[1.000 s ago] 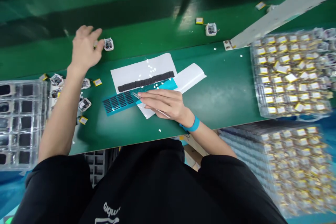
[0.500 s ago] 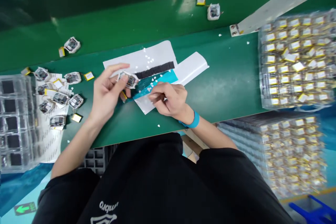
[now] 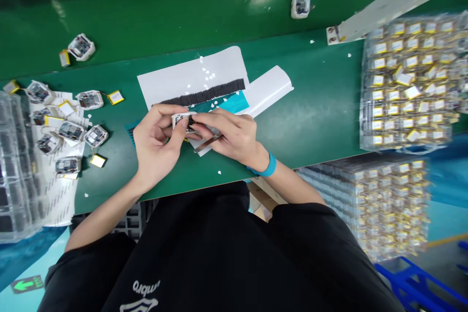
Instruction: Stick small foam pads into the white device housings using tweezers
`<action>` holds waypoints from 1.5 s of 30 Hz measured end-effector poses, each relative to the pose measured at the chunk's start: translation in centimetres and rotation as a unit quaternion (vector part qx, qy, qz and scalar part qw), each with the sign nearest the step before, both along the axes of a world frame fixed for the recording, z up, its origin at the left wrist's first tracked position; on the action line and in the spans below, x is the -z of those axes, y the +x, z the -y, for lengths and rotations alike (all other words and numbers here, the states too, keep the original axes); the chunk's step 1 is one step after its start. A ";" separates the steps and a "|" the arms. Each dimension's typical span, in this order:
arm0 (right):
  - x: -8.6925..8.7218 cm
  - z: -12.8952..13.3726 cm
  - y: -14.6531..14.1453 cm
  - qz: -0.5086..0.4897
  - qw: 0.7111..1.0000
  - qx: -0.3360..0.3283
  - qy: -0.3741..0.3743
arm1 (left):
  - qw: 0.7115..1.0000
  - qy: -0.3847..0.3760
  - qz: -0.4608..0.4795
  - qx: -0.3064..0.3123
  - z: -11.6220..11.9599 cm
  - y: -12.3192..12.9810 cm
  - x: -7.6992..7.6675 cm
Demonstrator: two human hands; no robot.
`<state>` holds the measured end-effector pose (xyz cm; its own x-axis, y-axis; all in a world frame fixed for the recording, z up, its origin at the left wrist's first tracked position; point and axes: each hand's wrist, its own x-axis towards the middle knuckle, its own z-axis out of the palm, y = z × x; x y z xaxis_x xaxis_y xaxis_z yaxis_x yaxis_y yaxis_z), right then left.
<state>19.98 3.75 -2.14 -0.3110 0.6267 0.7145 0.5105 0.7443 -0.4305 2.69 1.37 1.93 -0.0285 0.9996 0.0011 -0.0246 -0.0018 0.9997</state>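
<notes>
Over the bench (image 3: pixel 310 107); left hand (image 3: pixel 155 148); right hand (image 3: pixel 232 136); both pinch white module (image 3: pixel 182 122)

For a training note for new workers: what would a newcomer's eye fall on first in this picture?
The left hand and right hand meet at centre, pinching a small white-framed circuit module below a white sheet. To the right, stacked clear trays of yellow-labelled pouch batteries stand out.

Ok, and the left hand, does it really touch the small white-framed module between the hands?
Touching. The head view shows the left hand pressed against the edge of the small white-framed module, with no gap between them.
</notes>
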 end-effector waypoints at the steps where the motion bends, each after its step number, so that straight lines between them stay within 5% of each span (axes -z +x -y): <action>1: 0.0 0.0 0.0 -0.003 1.000 -0.003 -0.001 | 1.000 0.001 0.004 -0.002 0.1 0.1 -0.1; 9: 0.6 -0.1 0.4 -0.013 0.993 -0.003 0.117 | 0.999 0.011 -0.039 0.002 0.6 0.3 -0.6; 17: 0.2 -0.7 1.1 -0.033 0.996 -0.086 -0.018 | 0.999 0.010 -0.047 -0.021 0.1 -0.6 0.0; 27: 0.4 -1.0 1.3 -0.035 0.994 -0.101 -0.023 | 0.996 -0.013 -0.055 0.065 0.6 -0.9 0.3; 37: 0.9 -0.5 1.6 -0.010 0.996 -0.038 0.074 | 0.992 -0.039 -0.061 0.106 0.3 -1.4 -1.1; 45: -0.3 -0.5 2.1 0.168 0.963 -0.035 0.206 | 0.985 -0.097 -0.053 0.131 0.0 -2.0 -1.3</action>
